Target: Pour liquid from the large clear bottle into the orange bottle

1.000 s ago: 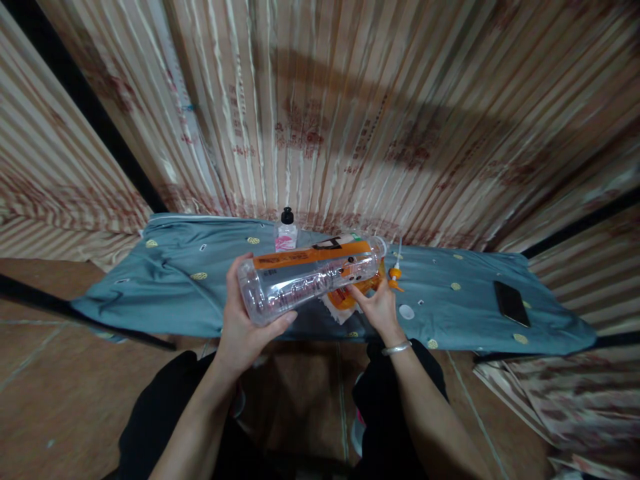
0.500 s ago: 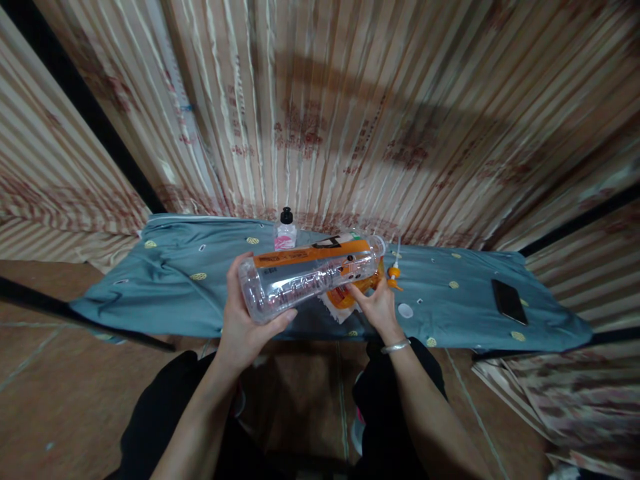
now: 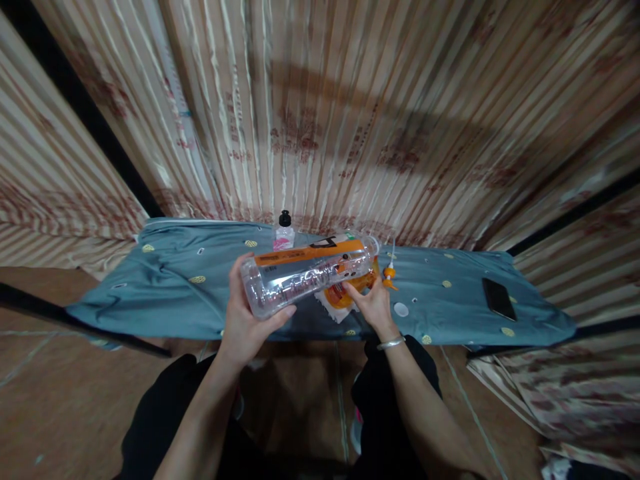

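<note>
Holding the clear bottle (image 3: 300, 280) near the centre of the frame, the left grip (image 3: 243, 327) is closed about its base end, thumb on the near side. The bottle is tilted, its mouth end toward the right. The right grip (image 3: 376, 308) is closed on the orange bottle (image 3: 340, 297), which is partly hidden beneath the clear bottle; whether the two bottles touch cannot be told. White tissue (image 3: 339, 316) shows under the orange bottle. Just right of the right grip, an orange pump head (image 3: 389, 273) with a pale tube lies on the desk (image 3: 190, 307); a white disc (image 3: 401, 309) lies nearer the front edge. A small black-capped bottle (image 3: 284, 238) stands behind the clear bottle, and a black phone (image 3: 499, 299) lies toward the right of the frame. Compared with the earlier frame, both holds are unchanged. The clear bottle's mouth end, pump head, disc and phone appear slightly further left; the curtain (image 3: 300, 87) pattern has shifted likewise, consistent with a turned view.
</note>
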`<move>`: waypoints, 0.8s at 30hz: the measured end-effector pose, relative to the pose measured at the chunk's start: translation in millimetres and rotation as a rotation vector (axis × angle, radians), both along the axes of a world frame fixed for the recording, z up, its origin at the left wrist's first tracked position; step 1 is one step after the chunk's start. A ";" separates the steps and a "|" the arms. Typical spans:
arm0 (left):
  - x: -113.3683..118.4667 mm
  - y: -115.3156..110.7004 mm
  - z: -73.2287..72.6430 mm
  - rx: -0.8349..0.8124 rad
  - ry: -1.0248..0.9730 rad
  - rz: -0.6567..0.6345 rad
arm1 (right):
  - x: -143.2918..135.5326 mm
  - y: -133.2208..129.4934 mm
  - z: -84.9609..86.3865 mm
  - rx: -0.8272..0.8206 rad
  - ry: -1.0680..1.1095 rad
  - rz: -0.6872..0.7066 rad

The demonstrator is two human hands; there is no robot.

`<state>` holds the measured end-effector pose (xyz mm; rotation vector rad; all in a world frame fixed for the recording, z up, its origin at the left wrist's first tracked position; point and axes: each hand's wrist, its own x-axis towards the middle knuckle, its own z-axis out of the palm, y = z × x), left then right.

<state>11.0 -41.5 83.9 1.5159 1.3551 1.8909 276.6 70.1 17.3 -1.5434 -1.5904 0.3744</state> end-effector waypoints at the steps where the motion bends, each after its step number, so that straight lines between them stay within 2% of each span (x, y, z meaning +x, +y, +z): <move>1: 0.0 -0.3 0.0 -0.005 -0.012 -0.007 | -0.3 -0.6 1.0 -0.003 0.005 0.005; 10: -2.5 0.4 -1.7 0.005 -0.004 -0.006 | -1.7 -7.3 11.1 0.022 0.087 0.109; 19: -3.7 0.7 -4.8 0.002 -0.004 -0.018 | -5.0 5.7 28.4 0.135 0.111 0.113; 24: -3.9 2.2 -5.6 0.027 0.012 0.013 | -8.8 10.5 31.7 0.174 0.122 0.091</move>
